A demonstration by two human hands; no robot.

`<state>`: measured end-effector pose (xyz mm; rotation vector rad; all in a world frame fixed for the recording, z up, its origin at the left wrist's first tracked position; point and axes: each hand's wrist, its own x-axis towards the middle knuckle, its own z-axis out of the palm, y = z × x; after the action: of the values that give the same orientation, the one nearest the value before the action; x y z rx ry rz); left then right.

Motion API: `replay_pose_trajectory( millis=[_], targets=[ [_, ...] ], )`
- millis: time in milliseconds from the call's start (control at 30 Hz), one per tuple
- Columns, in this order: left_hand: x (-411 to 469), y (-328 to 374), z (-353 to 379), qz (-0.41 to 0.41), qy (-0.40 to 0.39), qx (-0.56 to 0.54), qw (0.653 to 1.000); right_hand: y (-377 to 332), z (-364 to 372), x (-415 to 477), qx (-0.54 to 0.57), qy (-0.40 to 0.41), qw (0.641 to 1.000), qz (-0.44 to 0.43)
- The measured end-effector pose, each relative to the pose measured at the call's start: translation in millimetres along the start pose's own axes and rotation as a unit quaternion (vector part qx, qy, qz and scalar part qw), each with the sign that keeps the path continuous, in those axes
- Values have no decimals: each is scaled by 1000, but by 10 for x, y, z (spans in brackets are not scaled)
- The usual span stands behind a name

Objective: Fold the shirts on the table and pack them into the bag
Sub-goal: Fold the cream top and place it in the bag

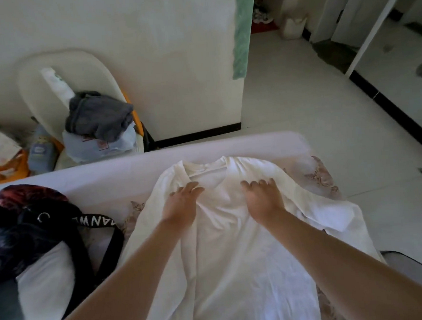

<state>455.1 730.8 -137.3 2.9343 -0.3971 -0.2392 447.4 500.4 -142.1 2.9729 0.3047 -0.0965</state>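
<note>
Item: white shirt (236, 269), counter (131, 169) centre, collar toward 12 o'clock. Left hand (180, 203), right hand (263, 201): grip wide, holding nothing, palms flat below collar (presumably smoothing before folding). Bag (24, 233) at 9 o'clock, handy for packing.

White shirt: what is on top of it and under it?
The left hand and right hand rest on the white shirt. A flowered cloth shows past its edges; anything else beneath is covered.
</note>
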Motion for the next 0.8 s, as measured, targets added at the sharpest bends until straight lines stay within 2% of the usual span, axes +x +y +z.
replay_pose_trajectory(
  millis=[67,167,233,333,367,433,500,567,633,700,800],
  targets=[
    [176,-165,-89,5,-36,58,998,-40,-82,244,-11,16,999,-39],
    [355,-309,-110,29,-76,147,986,-150,-120,561,31,2,993,-116],
    [413,-349,-117,39,-67,191,979,-194,-116,701,18,-33,990,-134],
    [457,-404,-123,28,-35,231,972,-171,-112,818,12,-43,991,-127],
    [462,-417,-126,19,-12,209,978,-130,-100,859,20,-38,993,-112],
    [464,-434,-174,-31,64,64,995,-48,-108,931,33,0,998,-53],
    [467,-436,-252,-95,133,-107,981,-17,-146,967,52,25,998,21],
    [434,-423,-315,-117,148,-189,964,-39,-190,960,102,5,990,95],
    [267,-422,-340,-112,120,-204,965,-152,-229,877,135,-47,979,144],
    [-10,-509,-272,-139,121,-187,965,-372,-197,702,121,-23,984,125],
    [-551,-687,-98,-203,164,-156,953,-815,-59,319,178,78,981,13]
  ],
)
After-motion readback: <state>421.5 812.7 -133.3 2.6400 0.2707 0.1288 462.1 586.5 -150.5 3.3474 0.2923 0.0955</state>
